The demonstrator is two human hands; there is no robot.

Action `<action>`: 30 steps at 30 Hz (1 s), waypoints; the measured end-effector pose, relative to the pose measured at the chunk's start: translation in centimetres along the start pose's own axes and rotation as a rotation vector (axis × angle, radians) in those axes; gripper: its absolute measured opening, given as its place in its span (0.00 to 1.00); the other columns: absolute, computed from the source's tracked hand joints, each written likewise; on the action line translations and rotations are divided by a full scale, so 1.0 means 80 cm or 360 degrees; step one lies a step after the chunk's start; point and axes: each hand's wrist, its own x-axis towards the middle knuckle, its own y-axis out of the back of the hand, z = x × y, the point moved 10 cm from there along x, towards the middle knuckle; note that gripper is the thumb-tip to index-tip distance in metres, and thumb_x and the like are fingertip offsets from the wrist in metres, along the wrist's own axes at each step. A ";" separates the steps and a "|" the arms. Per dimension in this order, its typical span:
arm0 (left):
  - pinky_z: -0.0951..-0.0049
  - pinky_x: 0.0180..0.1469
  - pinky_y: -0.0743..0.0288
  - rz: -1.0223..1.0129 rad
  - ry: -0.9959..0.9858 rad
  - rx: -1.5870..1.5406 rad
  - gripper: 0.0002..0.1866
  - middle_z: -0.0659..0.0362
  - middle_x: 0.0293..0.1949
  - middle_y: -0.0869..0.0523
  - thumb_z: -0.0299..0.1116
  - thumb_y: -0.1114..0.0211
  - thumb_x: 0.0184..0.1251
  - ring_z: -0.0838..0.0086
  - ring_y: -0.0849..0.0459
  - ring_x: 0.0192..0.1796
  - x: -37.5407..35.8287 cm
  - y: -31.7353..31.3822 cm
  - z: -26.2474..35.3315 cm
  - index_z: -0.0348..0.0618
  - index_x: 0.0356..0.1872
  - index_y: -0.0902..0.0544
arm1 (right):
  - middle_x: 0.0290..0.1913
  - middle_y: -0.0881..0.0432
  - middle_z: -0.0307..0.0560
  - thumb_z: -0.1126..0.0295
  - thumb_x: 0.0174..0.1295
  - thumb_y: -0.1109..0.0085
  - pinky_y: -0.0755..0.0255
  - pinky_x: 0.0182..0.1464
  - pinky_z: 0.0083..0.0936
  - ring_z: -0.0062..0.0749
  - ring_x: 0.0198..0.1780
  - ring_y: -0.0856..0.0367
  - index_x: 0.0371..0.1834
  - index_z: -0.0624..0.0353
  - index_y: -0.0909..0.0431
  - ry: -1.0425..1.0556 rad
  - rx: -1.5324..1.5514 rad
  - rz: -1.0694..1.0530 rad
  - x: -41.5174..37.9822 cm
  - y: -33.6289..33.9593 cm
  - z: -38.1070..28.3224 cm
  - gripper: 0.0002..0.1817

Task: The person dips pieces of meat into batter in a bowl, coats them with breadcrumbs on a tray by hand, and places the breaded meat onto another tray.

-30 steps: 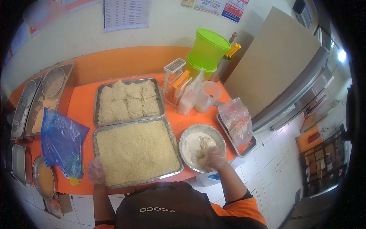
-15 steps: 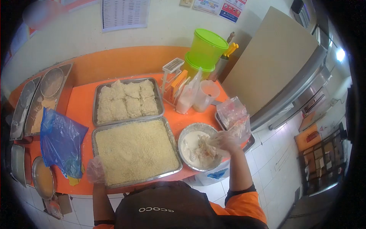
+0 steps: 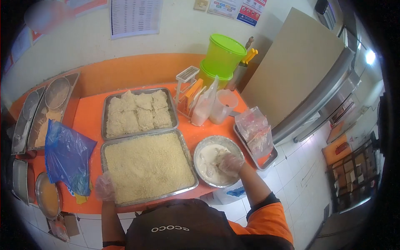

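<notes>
My right hand (image 3: 231,165), in a clear plastic glove, is down in a metal bowl (image 3: 199,171) of white batter (image 3: 211,157). The fingertips are sunk in the batter, so what they hold, if anything, is hidden. My left hand (image 3: 105,186), also gloved, is closed at the left rim of a metal tray (image 3: 192,183) filled with pale crumbs (image 3: 146,166). Behind that tray stands a second metal tray (image 3: 176,121) with several crumb-coated pieces (image 3: 139,110) laid in rows.
A blue plastic bag (image 3: 68,154) lies left of the crumbs. Farther left are metal bins with sieves (image 3: 57,91) and a bowl of orange-yellow liquid (image 3: 49,198). Green tubs (image 3: 225,50), a plastic jug (image 3: 223,106) and a small tray with a clear bag (image 3: 254,127) stand to the right.
My right hand has moved left and down from the bowl's right edge into the batter. Its glove no longer overlaps the clear bag. My left hand has stayed at the tray.
</notes>
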 end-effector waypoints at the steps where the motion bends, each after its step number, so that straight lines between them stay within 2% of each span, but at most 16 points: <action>1: 0.57 0.34 0.29 0.0020 -0.0015 0.0086 0.21 0.48 0.29 0.20 0.52 0.46 0.58 0.55 0.20 0.33 -0.007 0.040 0.059 0.42 0.30 0.23 | 0.45 0.20 0.57 0.58 0.61 0.56 0.31 0.53 0.32 0.47 0.49 0.23 0.41 0.59 0.20 0.0050 0.0117 0.0050 -0.005 0.015 -0.002 0.19; 2: 0.57 0.34 0.29 0.0038 -0.0029 0.0173 0.20 0.49 0.29 0.20 0.52 0.46 0.58 0.55 0.20 0.33 -0.011 0.062 0.092 0.42 0.30 0.23 | 0.46 0.21 0.57 0.56 0.61 0.55 0.31 0.53 0.31 0.48 0.49 0.24 0.42 0.60 0.20 0.0101 0.0236 0.0098 -0.009 0.025 -0.004 0.20; 5: 0.57 0.34 0.29 -0.0007 0.0059 0.0067 0.20 0.49 0.30 0.20 0.52 0.46 0.58 0.55 0.20 0.33 -0.007 0.053 0.079 0.42 0.31 0.23 | 0.48 0.20 0.54 0.60 0.61 0.50 0.32 0.54 0.30 0.42 0.50 0.23 0.46 0.60 0.21 0.0008 0.0771 0.0336 -0.015 0.032 0.022 0.17; 7: 0.56 0.32 0.29 0.0387 -0.0445 0.0355 0.21 0.49 0.29 0.20 0.53 0.47 0.58 0.54 0.20 0.33 -0.015 0.025 0.048 0.43 0.31 0.24 | 0.51 0.22 0.54 0.58 0.60 0.47 0.33 0.57 0.32 0.42 0.53 0.25 0.51 0.57 0.23 0.0044 0.1160 0.0243 -0.017 0.020 0.039 0.20; 8: 0.56 0.32 0.29 0.0440 -0.0499 0.0372 0.22 0.49 0.29 0.20 0.54 0.47 0.58 0.54 0.20 0.32 -0.018 0.023 0.045 0.43 0.31 0.24 | 0.52 0.23 0.54 0.57 0.59 0.46 0.34 0.58 0.32 0.42 0.54 0.26 0.54 0.56 0.25 0.0064 0.1354 0.0194 -0.016 0.017 0.044 0.22; 9: 0.56 0.31 0.30 0.0494 -0.0553 0.0391 0.22 0.49 0.28 0.21 0.55 0.47 0.58 0.54 0.20 0.32 -0.022 0.021 0.043 0.43 0.31 0.25 | 0.53 0.23 0.53 0.57 0.58 0.45 0.34 0.58 0.32 0.41 0.54 0.26 0.53 0.56 0.24 0.0041 0.1762 0.0176 -0.020 0.024 0.043 0.22; 11: 0.56 0.31 0.30 0.0310 -0.0268 0.0177 0.23 0.48 0.27 0.21 0.56 0.48 0.58 0.54 0.21 0.31 -0.017 0.047 0.065 0.43 0.31 0.25 | 0.53 0.23 0.53 0.58 0.57 0.42 0.34 0.57 0.31 0.40 0.54 0.25 0.52 0.57 0.23 -0.0011 0.2579 0.0129 -0.036 0.041 0.032 0.22; 14: 0.58 0.31 0.31 0.0159 -0.0102 0.0334 0.23 0.49 0.26 0.22 0.56 0.50 0.58 0.56 0.21 0.29 -0.011 0.058 0.083 0.43 0.29 0.25 | 0.49 0.21 0.54 0.60 0.55 0.41 0.31 0.54 0.29 0.41 0.51 0.23 0.47 0.58 0.21 0.0215 0.1990 0.0284 -0.039 0.056 0.029 0.19; 17: 0.58 0.31 0.31 0.0189 -0.0120 0.0011 0.24 0.49 0.25 0.22 0.56 0.51 0.59 0.56 0.21 0.30 -0.016 0.071 0.095 0.42 0.28 0.25 | 0.43 0.19 0.54 0.59 0.54 0.42 0.29 0.51 0.30 0.43 0.47 0.21 0.42 0.58 0.19 -0.0394 0.0703 0.0385 -0.031 0.066 0.051 0.17; 20: 0.57 0.30 0.31 0.0054 0.0040 -0.0049 0.24 0.49 0.25 0.22 0.55 0.51 0.60 0.55 0.21 0.29 -0.014 0.077 0.113 0.41 0.27 0.25 | 0.40 0.18 0.53 0.58 0.54 0.44 0.28 0.48 0.33 0.45 0.43 0.20 0.39 0.57 0.18 -0.0257 0.0554 0.0387 -0.056 0.101 -0.001 0.16; 22: 0.58 0.29 0.32 -0.0073 -0.0111 -0.1120 0.23 0.49 0.24 0.22 0.54 0.51 0.61 0.55 0.22 0.28 -0.002 0.012 0.041 0.41 0.27 0.25 | 0.37 0.18 0.51 0.56 0.54 0.44 0.27 0.45 0.36 0.44 0.40 0.19 0.39 0.54 0.18 -0.0282 0.0513 0.0220 -0.058 0.101 -0.042 0.16; 23: 0.58 0.28 0.32 -0.0050 -0.0143 -0.1107 0.23 0.49 0.24 0.23 0.53 0.51 0.61 0.56 0.22 0.28 -0.002 0.010 0.036 0.41 0.27 0.25 | 0.35 0.18 0.50 0.55 0.54 0.44 0.27 0.44 0.38 0.44 0.39 0.19 0.38 0.53 0.18 -0.0297 0.0494 0.0135 -0.057 0.094 -0.057 0.16; 24: 0.59 0.28 0.32 -0.0028 -0.0176 -0.1093 0.22 0.49 0.24 0.23 0.53 0.50 0.61 0.56 0.22 0.28 -0.002 0.010 0.033 0.41 0.27 0.25 | 0.35 0.18 0.51 0.55 0.53 0.44 0.27 0.43 0.38 0.44 0.38 0.19 0.38 0.53 0.18 -0.0289 0.0474 0.0243 -0.054 0.093 -0.065 0.16; 26: 0.60 0.27 0.32 0.0181 -0.0143 0.0033 0.22 0.49 0.23 0.23 0.52 0.49 0.61 0.58 0.22 0.27 -0.014 0.062 0.091 0.41 0.26 0.25 | 0.35 0.18 0.53 0.55 0.52 0.42 0.27 0.43 0.39 0.45 0.38 0.19 0.38 0.54 0.18 -0.0278 0.0436 0.0457 -0.040 0.083 -0.068 0.16; 27: 0.60 0.27 0.32 0.0190 -0.0126 0.0216 0.21 0.49 0.23 0.23 0.52 0.49 0.61 0.57 0.22 0.27 -0.015 0.070 0.101 0.41 0.27 0.25 | 0.35 0.18 0.54 0.55 0.51 0.42 0.27 0.42 0.39 0.46 0.38 0.19 0.37 0.54 0.18 -0.0384 0.0505 0.0523 -0.028 0.073 -0.050 0.17; 30: 0.59 0.28 0.32 0.0249 -0.0215 0.0218 0.21 0.49 0.24 0.22 0.52 0.49 0.61 0.57 0.22 0.27 -0.014 -0.007 -0.004 0.41 0.27 0.25 | 0.35 0.18 0.55 0.56 0.52 0.43 0.27 0.42 0.40 0.47 0.38 0.19 0.35 0.55 0.18 -0.0636 0.0689 0.0722 -0.019 0.067 -0.008 0.16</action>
